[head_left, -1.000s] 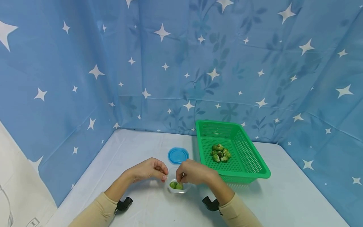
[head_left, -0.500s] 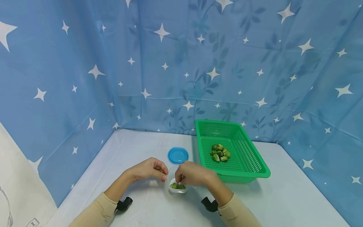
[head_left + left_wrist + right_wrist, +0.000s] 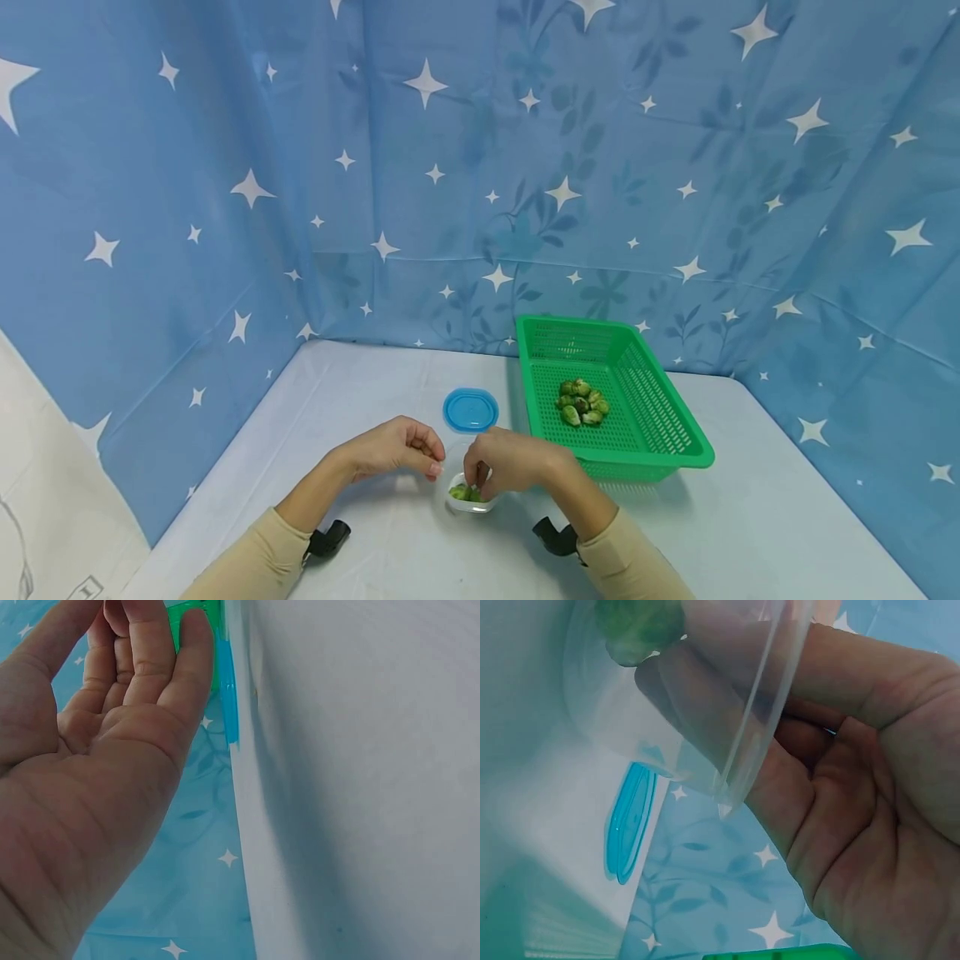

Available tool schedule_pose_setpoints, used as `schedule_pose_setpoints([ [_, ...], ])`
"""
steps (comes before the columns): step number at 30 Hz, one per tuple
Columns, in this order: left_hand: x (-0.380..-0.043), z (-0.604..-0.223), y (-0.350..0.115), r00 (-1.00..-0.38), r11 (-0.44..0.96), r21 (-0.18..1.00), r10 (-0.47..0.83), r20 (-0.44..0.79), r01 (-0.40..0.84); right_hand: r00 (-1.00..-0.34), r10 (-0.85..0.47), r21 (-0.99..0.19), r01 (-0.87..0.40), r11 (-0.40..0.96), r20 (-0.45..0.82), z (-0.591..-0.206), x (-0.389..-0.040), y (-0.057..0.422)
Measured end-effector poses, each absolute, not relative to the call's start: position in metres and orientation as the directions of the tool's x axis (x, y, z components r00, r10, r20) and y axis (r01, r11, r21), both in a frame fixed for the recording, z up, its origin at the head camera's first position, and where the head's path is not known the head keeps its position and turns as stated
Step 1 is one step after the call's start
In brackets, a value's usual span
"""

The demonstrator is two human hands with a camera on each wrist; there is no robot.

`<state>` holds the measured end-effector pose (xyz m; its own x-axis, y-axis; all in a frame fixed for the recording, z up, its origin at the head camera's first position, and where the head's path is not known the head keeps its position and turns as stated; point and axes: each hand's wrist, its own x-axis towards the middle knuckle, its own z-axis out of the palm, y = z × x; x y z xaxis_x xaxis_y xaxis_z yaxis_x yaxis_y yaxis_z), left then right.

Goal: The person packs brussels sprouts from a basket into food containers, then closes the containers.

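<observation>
A small clear plastic container [image 3: 472, 507] stands on the white table with Brussels sprouts [image 3: 461, 492] in it. My right hand [image 3: 513, 460] reaches over its rim from the right, fingers down inside and pinching a sprout. In the right wrist view those fingers show through the clear wall, right at a green sprout [image 3: 639, 630]. On the other side my left hand [image 3: 397, 450] holds the container's left rim between thumb and index finger. The left wrist view shows the left palm [image 3: 97, 787] with its other fingers loosely bent; the pinch itself is out of that frame.
Behind the container lies a blue lid [image 3: 471, 411] on the white table [image 3: 360, 392]. A green perforated basket [image 3: 660, 400] stands at the right with several more Brussels sprouts [image 3: 582, 403] in it. A blue star-patterned curtain [image 3: 450, 208] rises behind the table.
My right fingers have gone lower into the container, and the sprouts in it have shifted and turned under them. My left hand stays at the rim. Lid and basket have not moved.
</observation>
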<state>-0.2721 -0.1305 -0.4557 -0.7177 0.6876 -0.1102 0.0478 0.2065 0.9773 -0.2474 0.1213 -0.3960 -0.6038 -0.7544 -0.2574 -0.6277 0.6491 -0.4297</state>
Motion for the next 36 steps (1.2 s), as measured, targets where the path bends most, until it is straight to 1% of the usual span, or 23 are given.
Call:
schedule_pose_setpoints([
  [4, -0.272, -0.455, -0.131, -0.715, 0.201, 0.979, 0.690, -0.113, 0.039, -0.606, -0.754, -0.428, -0.628, 0.650, -0.254, -0.397, -0.248, 0.121],
  [7, -0.272, -0.455, -0.132, -0.723, 0.205, 0.977, 0.683, -0.101, 0.057, -0.611, -0.754, -0.419, -0.635, 0.649, -0.243, -0.398, -0.250, 0.121],
  [12, -0.272, -0.454, -0.135, -0.746, 0.215, 0.971, 0.663, -0.065, 0.106, -0.632, -0.753, -0.409, -0.647, 0.643, -0.183, -0.401, -0.253, 0.121],
  [16, -0.272, -0.453, -0.136, -0.759, 0.227, 0.968, 0.648, -0.065, 0.111, -0.643, -0.751, -0.402, -0.655, 0.640, -0.149, -0.402, -0.255, 0.121],
  [25, -0.273, -0.454, -0.136, -0.771, 0.239, 0.966, 0.632, -0.078, 0.098, -0.636, -0.758, -0.411, -0.659, 0.630, -0.142, -0.401, -0.257, 0.121],
  [36, -0.274, -0.456, -0.135, -0.765, 0.240, 0.965, 0.639, -0.079, 0.101, -0.644, -0.753, -0.451, -0.637, 0.625, -0.134, -0.400, -0.255, 0.122],
])
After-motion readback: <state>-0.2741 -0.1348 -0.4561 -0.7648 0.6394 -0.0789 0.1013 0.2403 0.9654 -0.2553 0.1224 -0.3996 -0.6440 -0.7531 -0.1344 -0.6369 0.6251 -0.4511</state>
